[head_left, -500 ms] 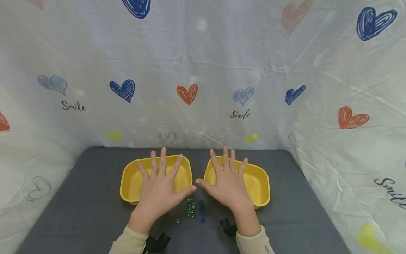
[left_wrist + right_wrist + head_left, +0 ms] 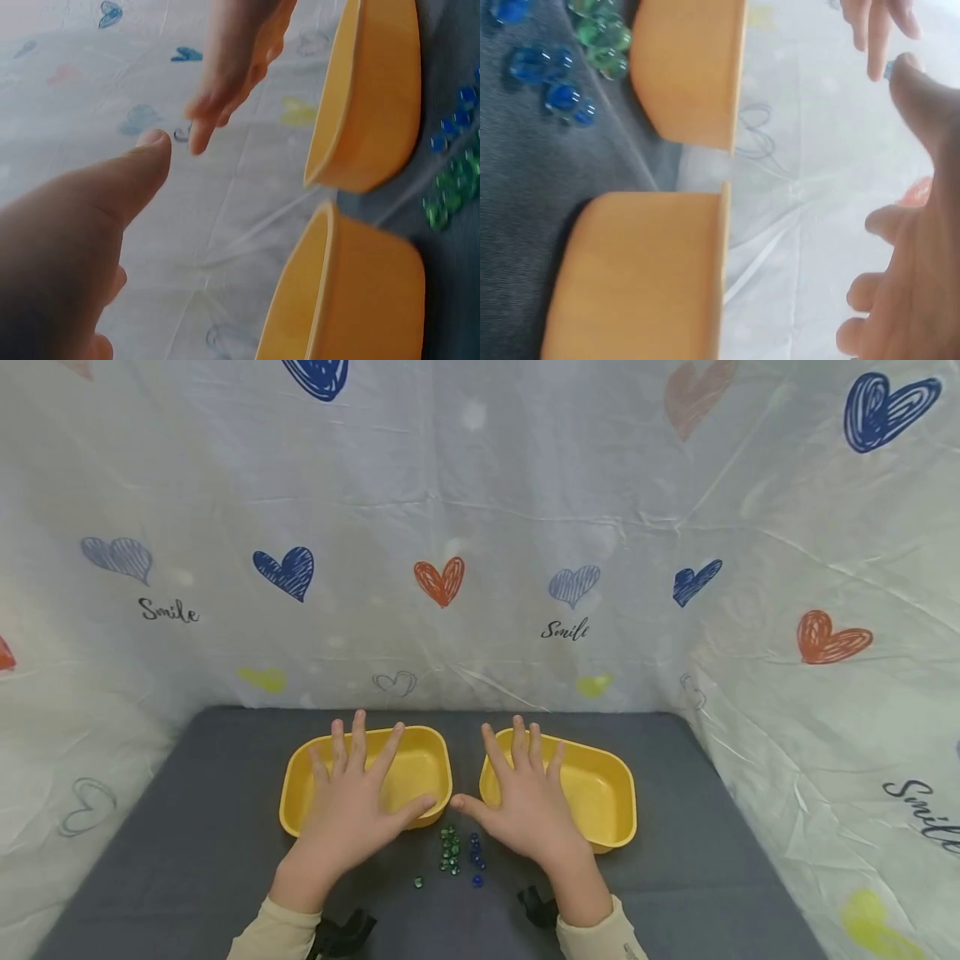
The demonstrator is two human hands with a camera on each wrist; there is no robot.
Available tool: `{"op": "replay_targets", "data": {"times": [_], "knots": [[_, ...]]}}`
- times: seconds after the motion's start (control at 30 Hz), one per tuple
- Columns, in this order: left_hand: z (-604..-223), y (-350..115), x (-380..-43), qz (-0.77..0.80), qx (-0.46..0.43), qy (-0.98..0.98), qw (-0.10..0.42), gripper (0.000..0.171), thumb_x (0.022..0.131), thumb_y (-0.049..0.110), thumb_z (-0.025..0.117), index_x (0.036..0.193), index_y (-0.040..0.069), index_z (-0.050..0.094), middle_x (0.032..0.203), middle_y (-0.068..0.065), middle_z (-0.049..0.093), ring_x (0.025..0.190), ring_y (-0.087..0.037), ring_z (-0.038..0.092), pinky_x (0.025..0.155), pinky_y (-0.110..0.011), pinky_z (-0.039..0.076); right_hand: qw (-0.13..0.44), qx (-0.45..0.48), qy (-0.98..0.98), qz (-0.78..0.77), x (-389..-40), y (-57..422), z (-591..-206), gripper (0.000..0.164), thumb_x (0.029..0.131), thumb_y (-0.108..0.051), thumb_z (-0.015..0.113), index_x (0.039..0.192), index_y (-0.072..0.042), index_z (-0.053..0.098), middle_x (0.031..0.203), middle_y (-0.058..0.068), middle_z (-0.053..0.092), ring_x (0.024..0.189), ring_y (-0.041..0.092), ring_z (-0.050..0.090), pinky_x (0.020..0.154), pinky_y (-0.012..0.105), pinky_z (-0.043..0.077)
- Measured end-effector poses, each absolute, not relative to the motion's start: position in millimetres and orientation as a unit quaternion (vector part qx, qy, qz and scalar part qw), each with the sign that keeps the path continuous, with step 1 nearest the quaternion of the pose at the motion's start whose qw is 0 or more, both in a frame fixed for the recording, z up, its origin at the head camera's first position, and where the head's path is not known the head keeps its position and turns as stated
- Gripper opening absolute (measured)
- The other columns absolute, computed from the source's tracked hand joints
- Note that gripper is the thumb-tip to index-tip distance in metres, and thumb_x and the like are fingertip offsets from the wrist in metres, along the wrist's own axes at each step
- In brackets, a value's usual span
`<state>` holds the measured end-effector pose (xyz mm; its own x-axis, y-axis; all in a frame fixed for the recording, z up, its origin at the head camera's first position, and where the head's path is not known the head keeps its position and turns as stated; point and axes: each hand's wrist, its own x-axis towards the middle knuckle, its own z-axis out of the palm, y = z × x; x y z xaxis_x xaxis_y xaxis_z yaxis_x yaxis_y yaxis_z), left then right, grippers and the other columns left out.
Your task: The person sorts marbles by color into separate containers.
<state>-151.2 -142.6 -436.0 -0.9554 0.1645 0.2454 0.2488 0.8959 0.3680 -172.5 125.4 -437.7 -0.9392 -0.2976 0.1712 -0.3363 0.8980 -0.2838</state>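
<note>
Fingers spread wide, my left hand (image 2: 347,810) hovers over the left yellow tub (image 2: 291,802) with nothing in it. My right hand (image 2: 531,810) is held the same way, empty, above the right yellow tub (image 2: 626,814). The two thumbs point toward each other across the gap between the tubs. In front of that gap lies a cluster of green glass beads (image 2: 450,852), with one green bead (image 2: 418,882) apart to the left. Beside them runs a short line of blue glass beads (image 2: 476,852). Both wrist views show the hands raised above the tub rims.
A dark grey cloth (image 2: 675,877) covers the table. Behind it hangs a white curtain (image 2: 495,460) printed with hearts and the word Smile. Black straps (image 2: 343,933) are at both wrists.
My left hand has shifted left and slightly down, my right hand a little left. The gap between them has widened. Tubs and beads lie as before.
</note>
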Motion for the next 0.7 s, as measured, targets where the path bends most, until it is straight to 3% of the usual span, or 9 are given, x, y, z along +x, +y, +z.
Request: {"op": "replay_targets", "data": {"times": [0.13,0.2,0.3,0.43,0.53,0.6,0.7], "knots": [[-435,-161,-148,-0.228,-0.097,-0.963,0.103,0.111,0.094,0.084,0.064,0.177,0.022,0.022,0.180,-0.026,-0.007,0.162,-0.054,-0.017,0.122,-0.086,-0.003,0.058,0.192,-0.962,0.186,-166,126,-441,0.109,0.093,-0.090,0.055,0.176,-0.032,0.017,0.181,0.018,0.001,0.166,0.043,-0.007,0.130,0.076,0.000],[-435,-171,-144,-0.243,-0.096,-0.960,0.101,0.110,0.096,0.081,0.064,0.177,0.020,0.021,0.180,-0.025,-0.008,0.162,-0.052,-0.018,0.125,-0.081,-0.005,0.047,0.200,-0.953,0.221,-161,126,-443,0.107,0.094,-0.087,0.058,0.176,-0.033,0.018,0.182,0.015,0.002,0.167,0.041,-0.002,0.131,0.074,0.010],[-437,-184,-138,-0.264,-0.096,-0.954,0.101,0.108,0.098,0.076,0.066,0.177,0.018,0.021,0.180,-0.024,-0.009,0.162,-0.050,-0.018,0.129,-0.075,-0.007,0.015,0.202,-0.934,0.295,-149,124,-445,0.099,0.095,-0.084,0.060,0.175,-0.040,0.019,0.183,0.005,0.007,0.165,0.035,0.021,0.126,0.067,0.036],[-441,-202,-131,-0.284,-0.090,-0.949,0.104,0.105,0.100,0.069,0.070,0.176,0.013,0.023,0.180,-0.025,-0.009,0.163,-0.049,-0.017,0.130,-0.072,-0.006,-0.017,0.208,-0.884,0.419,-135,119,-447,0.083,0.102,-0.069,0.066,0.172,-0.040,0.031,0.179,-0.006,0.026,0.156,0.025,0.043,0.116,0.056,0.052],[-447,-212,-127,-0.295,-0.066,-0.948,0.095,0.104,0.101,0.067,0.070,0.176,0.013,0.022,0.180,-0.023,-0.010,0.163,-0.047,-0.017,0.122,-0.085,0.013,-0.027,0.216,-0.835,0.506,-129,113,-453,0.066,0.107,-0.049,0.071,0.166,-0.030,0.048,0.167,-0.005,0.049,0.146,0.023,0.057,0.113,0.049,0.056],[-452,-218,-125,-0.306,-0.051,-0.947,0.085,0.103,0.102,0.065,0.070,0.176,0.014,0.020,0.181,-0.023,-0.010,0.164,-0.048,-0.017,0.110,-0.092,0.025,-0.044,0.214,-0.804,0.554,-125,108,-458,0.055,0.109,-0.039,0.073,0.160,-0.025,0.057,0.152,-0.001,0.065,0.130,0.024,0.069,0.103,0.044,0.062],[-461,-224,-121,-0.323,-0.038,-0.943,0.073,0.104,0.103,0.061,0.072,0.176,0.011,0.018,0.180,-0.025,-0.009,0.163,-0.052,-0.014,0.100,-0.096,0.030,-0.086,0.202,-0.772,0.597,-118,100,-468,0.045,0.108,-0.033,0.074,0.150,-0.019,0.066,0.124,0.001,0.076,0.101,0.023,0.077,0.081,0.038,0.068]]}}
